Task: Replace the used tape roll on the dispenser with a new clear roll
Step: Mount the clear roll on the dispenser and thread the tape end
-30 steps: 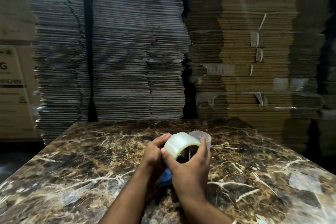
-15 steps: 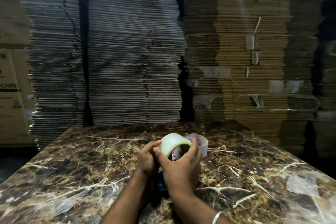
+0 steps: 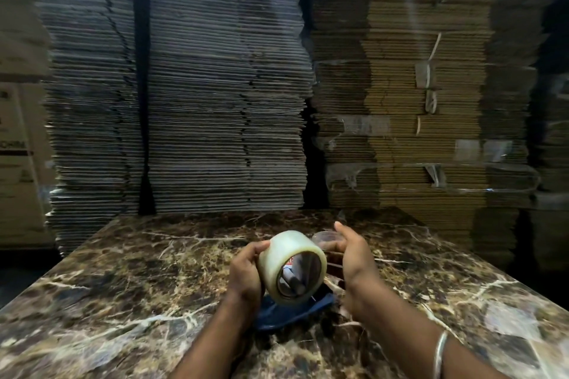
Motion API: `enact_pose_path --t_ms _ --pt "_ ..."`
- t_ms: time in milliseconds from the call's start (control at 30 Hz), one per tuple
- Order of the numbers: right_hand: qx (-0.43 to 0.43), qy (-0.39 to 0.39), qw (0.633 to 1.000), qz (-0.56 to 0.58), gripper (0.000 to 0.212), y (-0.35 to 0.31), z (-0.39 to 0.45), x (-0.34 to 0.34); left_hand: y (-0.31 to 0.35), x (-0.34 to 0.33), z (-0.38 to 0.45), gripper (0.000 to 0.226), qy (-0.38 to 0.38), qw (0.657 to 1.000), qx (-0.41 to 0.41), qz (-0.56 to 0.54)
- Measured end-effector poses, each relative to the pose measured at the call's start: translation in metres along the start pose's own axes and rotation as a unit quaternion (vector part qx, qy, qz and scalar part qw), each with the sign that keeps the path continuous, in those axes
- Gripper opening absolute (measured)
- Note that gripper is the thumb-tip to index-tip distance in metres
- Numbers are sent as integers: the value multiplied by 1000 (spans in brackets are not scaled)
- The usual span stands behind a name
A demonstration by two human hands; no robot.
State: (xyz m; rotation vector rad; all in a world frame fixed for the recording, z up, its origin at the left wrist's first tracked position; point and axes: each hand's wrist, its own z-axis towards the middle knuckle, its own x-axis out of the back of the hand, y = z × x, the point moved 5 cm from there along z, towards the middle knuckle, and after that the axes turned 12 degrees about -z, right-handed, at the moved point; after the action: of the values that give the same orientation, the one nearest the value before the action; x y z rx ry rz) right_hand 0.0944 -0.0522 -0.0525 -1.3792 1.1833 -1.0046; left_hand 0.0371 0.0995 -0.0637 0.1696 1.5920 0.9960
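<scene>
left hand grips clear roll | right hand open beside it (blurred, seemingly apart)

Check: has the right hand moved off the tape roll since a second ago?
Yes. The right hand has come off the clear tape roll and swung rightward, open, over the marble table; the left hand holds the roll.

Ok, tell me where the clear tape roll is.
Lower centre of the head view: the clear tape roll sits on the blue dispenser, gripped by the left hand.
</scene>
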Motion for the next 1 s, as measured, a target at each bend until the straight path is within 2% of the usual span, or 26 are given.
enact_pose_path --t_ms 167,300,367,467,567,633,733,800,1000 --pt "-49 -84 987 -127 34 -14 9 10 -1 1 1 39 10 1000 2 -5" --pt "-87 -122 973 -178 28 -16 16 9 2 2 2 44 18 1000 -12 1" --pt "-99 -152 963 -200 28 -16 16 6 4 1 2 55 15 1000 -5 -9" --pt "-121 -195 949 -217 27 -15 13 2 5 1 4 56 8 999 29 -40" --pt "-125 -234 942 -207 19 -10 12 -3 7 6 6 49 11 995 63 -77" --pt "-118 -255 941 -190 12 -7 13 -7 11 9 7 34 15 995 66 -71" --pt "-118 -274 940 -164 6 -6 13 -10 13 15 10 28 9 996 70 -59" --pt "-126 -282 940 -147 6 -3 14 -12 16 19 11 20 6 997 67 -48" --pt "-161 -286 941 -87 11 9 20 -7 19 1 -3 18 -59 995 76 -29"
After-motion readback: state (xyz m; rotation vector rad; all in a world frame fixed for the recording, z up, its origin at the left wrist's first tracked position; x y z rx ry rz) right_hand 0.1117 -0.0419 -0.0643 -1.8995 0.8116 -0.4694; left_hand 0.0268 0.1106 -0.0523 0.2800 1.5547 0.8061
